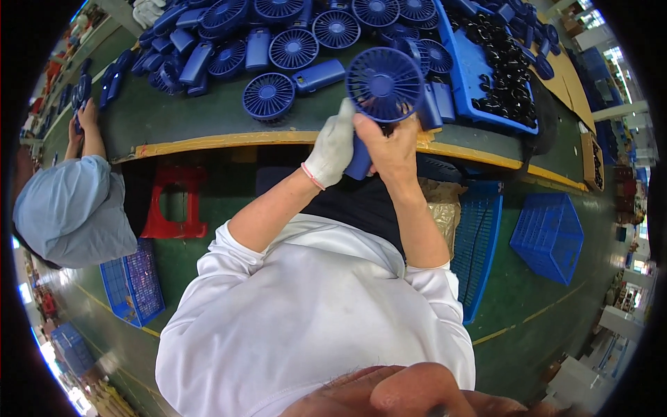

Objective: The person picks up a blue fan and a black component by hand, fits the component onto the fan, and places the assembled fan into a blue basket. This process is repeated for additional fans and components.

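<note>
A blue handheld fan (pixel 383 76) is held upright in front of me, just over the table's near edge, its round grille facing up. My left hand (pixel 332 147), in a white glove, is closed around the fan's handle (pixel 358 161). My bare right hand (pixel 393 149) grips the fan at the neck, thumb in front, most of its fingers hidden behind. Something dark shows at the neck between grille and handle; I cannot make out what it is. Nearest on the table lie a loose fan (pixel 269 96) and another fan's blue handle (pixel 319 76).
Many more blue fans (pixel 293 48) are heaped at the back of the table (pixel 208 125). A blue tray (pixel 479 104) of small glossy black parts stands at right. To the left, a co-worker (pixel 73 208) handles fans. Blue crates (pixel 549 236) and a red stool (pixel 177 201) stand below.
</note>
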Tool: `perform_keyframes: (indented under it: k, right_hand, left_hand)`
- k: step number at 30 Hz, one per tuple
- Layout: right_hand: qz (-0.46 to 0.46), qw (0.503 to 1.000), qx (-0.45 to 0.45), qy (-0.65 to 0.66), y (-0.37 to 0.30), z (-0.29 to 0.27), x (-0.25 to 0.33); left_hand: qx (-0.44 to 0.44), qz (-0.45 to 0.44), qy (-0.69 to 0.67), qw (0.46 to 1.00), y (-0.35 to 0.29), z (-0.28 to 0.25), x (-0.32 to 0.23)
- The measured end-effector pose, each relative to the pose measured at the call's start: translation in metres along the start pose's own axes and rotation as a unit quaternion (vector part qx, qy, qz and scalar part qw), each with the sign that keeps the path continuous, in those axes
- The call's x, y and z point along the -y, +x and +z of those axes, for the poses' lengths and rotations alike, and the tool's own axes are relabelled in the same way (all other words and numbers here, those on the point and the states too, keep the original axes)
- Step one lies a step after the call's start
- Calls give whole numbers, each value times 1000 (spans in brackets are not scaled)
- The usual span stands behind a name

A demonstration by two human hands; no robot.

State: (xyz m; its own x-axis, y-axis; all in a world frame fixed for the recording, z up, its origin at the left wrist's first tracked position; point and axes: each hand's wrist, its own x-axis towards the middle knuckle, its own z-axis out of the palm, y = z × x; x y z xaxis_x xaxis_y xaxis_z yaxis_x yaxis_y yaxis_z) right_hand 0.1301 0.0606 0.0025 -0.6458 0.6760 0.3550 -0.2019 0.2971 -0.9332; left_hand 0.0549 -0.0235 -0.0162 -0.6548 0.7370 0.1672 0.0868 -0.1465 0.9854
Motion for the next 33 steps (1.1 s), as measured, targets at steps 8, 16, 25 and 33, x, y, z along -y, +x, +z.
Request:
perform_keyframes:
  k: [8, 16, 25, 33]
  right_hand:
    - [-55, 972, 37, -225, 33, -56, 16]
    - [-19, 849, 16, -528, 62, -75, -33]
    - [-7, 866, 122, -485, 43, -83, -26]
    - [-37, 859, 141, -490, 46, -90, -34]
  left_hand:
    - [-32, 164, 204, 965, 8, -43, -28]
    - [-171, 258, 502, 808, 16, -115, 1]
    - [-123, 227, 499, 827, 14, -109, 13]
    - [-82, 242, 439, 861, 38, -54, 22]
